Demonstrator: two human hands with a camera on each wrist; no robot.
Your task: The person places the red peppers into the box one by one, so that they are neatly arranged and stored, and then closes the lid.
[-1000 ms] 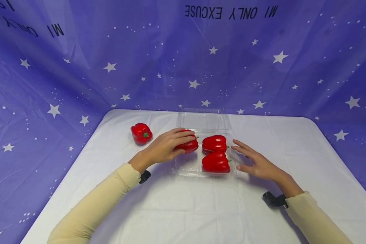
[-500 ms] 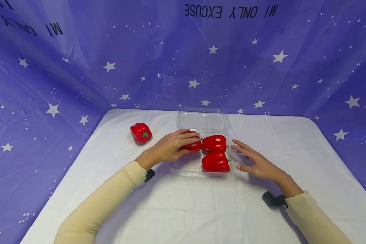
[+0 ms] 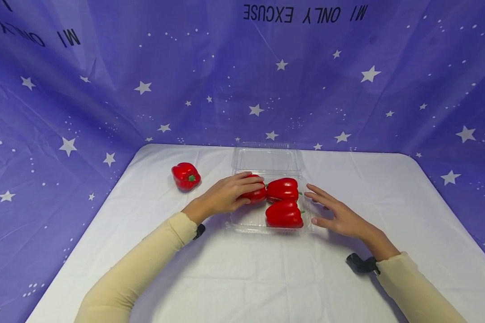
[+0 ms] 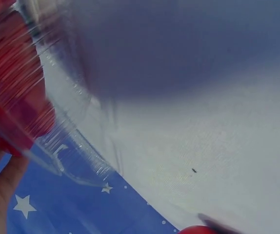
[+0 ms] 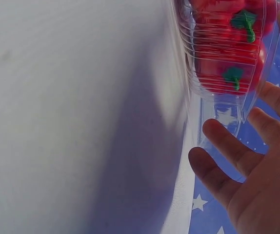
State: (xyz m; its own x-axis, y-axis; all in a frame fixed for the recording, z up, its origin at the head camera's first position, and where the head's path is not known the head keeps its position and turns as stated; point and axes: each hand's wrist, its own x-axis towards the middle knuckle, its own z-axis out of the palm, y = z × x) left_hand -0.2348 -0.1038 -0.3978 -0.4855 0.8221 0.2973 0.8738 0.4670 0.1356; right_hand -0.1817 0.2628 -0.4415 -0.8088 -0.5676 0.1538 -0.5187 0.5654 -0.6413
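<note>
One gripped pepper [image 3: 257, 196]: the left hand [image 3: 228, 195] is clamped on it from above, fingers across the top, thumb on the near side. It is in the left half of the clear box [image 3: 247, 220]; whether its full weight bears on the floor there, we cannot tell. We judge the overhead hold suits a box with raised sides.

One right hand [image 3: 341, 219]: fingers spread apart, holding nothing, just beside the right side of the box. Contact we cannot confirm. We read the placing as a guard, should the box slide.

Two more peppers in the right half, lying on their sides: a far pepper [image 3: 283, 189] and a near pepper [image 3: 284, 215], with their green stems [image 5: 233, 76] pointing right. We take the shared direction as a means of fitting them in side by side. The gripped pepper lies with its stem end against or just beside the far pepper.

One lid [image 3: 266, 159], folded back beyond the box, presumably to leave the top free.

One loose pepper [image 3: 186, 176], left of the box and well apart from it, on the white table [image 3: 246, 273]; we judge it within the left hand's reach.

One starred backdrop [image 3: 210, 121], behind everything.
</note>
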